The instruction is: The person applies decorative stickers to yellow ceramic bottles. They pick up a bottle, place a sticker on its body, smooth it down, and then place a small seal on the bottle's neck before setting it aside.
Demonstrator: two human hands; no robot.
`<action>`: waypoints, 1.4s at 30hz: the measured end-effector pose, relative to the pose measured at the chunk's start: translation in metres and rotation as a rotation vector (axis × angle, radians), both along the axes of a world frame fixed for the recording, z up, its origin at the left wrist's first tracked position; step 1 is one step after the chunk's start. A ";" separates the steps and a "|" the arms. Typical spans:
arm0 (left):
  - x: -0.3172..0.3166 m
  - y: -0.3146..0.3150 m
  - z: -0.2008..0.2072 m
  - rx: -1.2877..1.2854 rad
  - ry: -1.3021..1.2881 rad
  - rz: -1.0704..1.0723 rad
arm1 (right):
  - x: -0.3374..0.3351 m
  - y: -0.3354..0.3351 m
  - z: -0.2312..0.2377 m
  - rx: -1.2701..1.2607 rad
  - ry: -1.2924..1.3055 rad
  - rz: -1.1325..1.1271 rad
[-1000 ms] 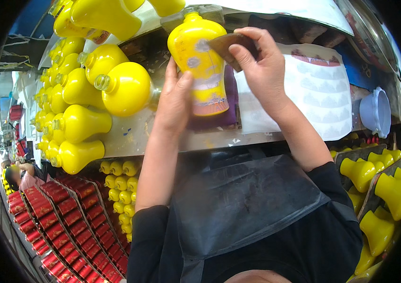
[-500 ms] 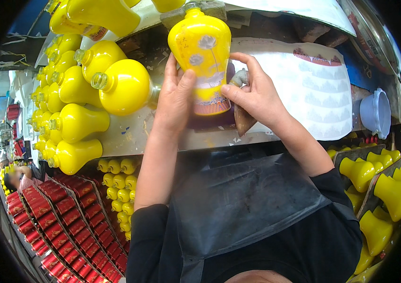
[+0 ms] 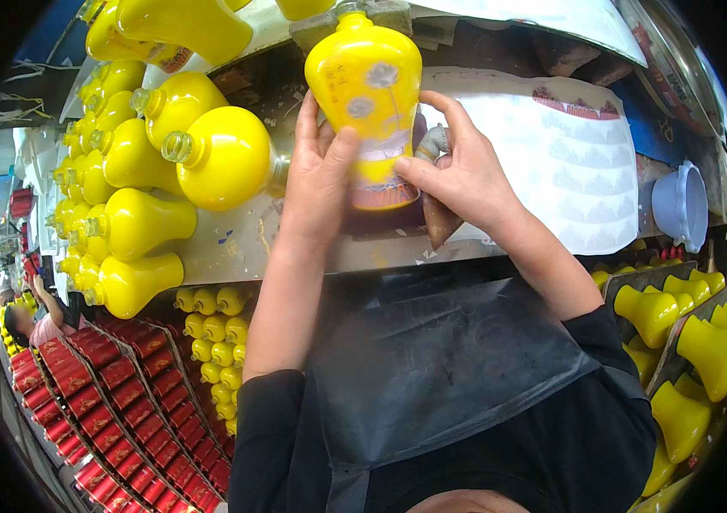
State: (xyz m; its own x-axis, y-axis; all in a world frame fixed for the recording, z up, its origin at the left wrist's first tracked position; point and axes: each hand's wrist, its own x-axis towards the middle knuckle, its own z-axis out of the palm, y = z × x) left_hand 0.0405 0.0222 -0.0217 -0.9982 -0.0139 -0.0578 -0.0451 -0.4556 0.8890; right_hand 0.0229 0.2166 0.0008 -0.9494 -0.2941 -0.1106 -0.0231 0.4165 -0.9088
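Observation:
A yellow glass bottle (image 3: pixel 363 64) with grey flower pictures and a patterned band near its base lies between my hands, its neck pointing away from me. My left hand (image 3: pixel 319 175) grips its left side, thumb on the front. My right hand (image 3: pixel 459 167) holds the right side, with the thumb pressed on the lower part above the band. Under my right hand lies a tool with a grey rounded top and a brown pointed end (image 3: pixel 441 224), which I cannot identify. A dark purple pad (image 3: pixel 381 221) shows beneath the bottle.
Plain yellow bottles (image 3: pixel 225 158) crowd the left of the table (image 3: pixel 248 248). A sheet of printed decals (image 3: pixel 586 171) lies at right, beside a pale bucket (image 3: pixel 680 205). Racks of red cylinders (image 3: pixel 132 402) and yellow bottles (image 3: pixel 684 419) flank me. Another person (image 3: pixel 34 321) is far left.
The bottle has turned slightly in my hands, its flower pictures shifting a little to the right. My right thumb has slid slightly left. The far person has raised an arm.

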 end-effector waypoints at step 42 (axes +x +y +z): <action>0.012 0.003 -0.004 -0.070 0.067 0.122 | -0.020 -0.002 -0.025 -0.253 0.081 0.013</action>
